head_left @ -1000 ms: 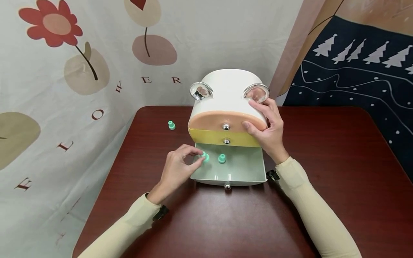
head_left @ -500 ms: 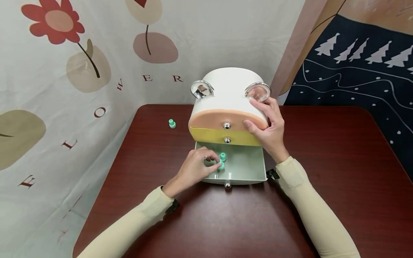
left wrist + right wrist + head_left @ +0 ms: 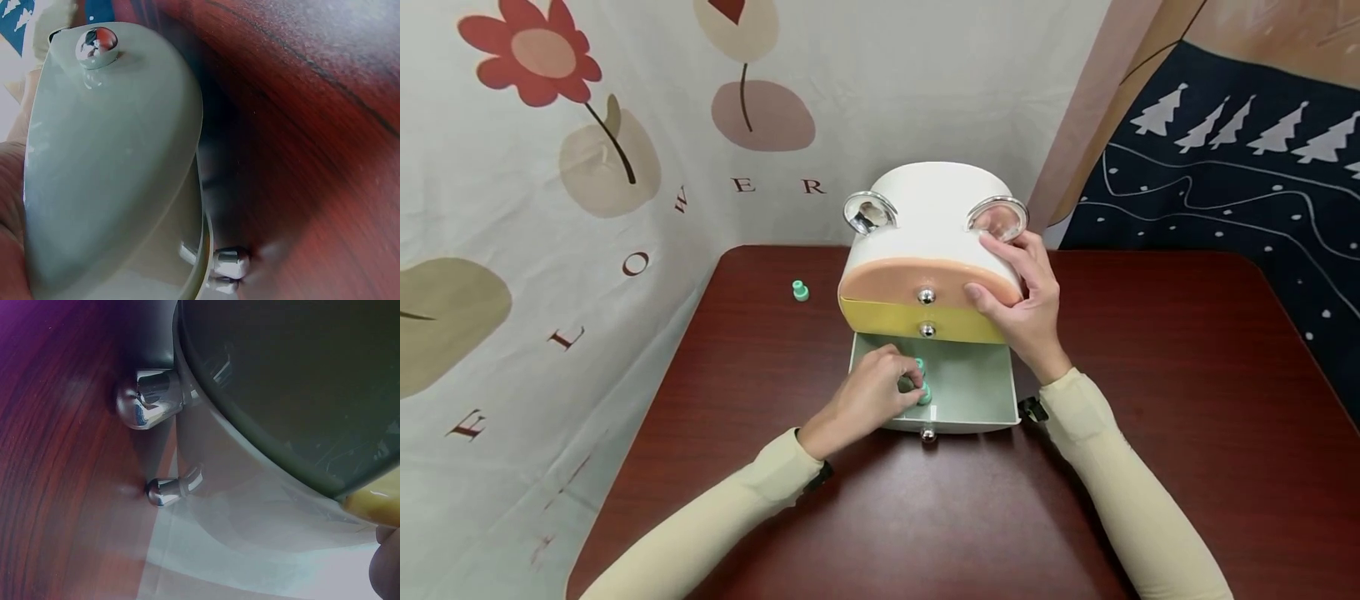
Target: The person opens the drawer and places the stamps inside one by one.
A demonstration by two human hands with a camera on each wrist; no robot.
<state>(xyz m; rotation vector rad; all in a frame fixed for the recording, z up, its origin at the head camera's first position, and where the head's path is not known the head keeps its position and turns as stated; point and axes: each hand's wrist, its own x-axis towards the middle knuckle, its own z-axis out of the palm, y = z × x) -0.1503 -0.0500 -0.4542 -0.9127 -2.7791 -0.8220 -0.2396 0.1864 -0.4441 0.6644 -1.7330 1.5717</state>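
Note:
A small white cabinet (image 3: pixel 932 208) stands on the table, with a pink top drawer (image 3: pixel 887 283), a yellow middle drawer (image 3: pixel 880 317) and a pale green bottom drawer (image 3: pixel 977 392) pulled open. My left hand (image 3: pixel 913 388) reaches into the open drawer and pinches a small green peg (image 3: pixel 924 395). A second green peg (image 3: pixel 919 364) lies in the drawer just behind it. My right hand (image 3: pixel 1000 268) grips the cabinet's front right corner, thumb on the pink drawer front. The left wrist view shows the green drawer front's chrome knob (image 3: pixel 95 45).
A third green peg (image 3: pixel 801 291) stands on the dark red table (image 3: pixel 1150 375) left of the cabinet. A flower-print cloth (image 3: pixel 587 167) hangs behind and left, a dark blue tree-print cloth (image 3: pixel 1225 167) at the right. Chrome feet (image 3: pixel 147 399) carry the cabinet.
My left hand has moved right, from the drawer's left edge into its middle, carrying the green peg with it. The right hand has stayed on the cabinet.

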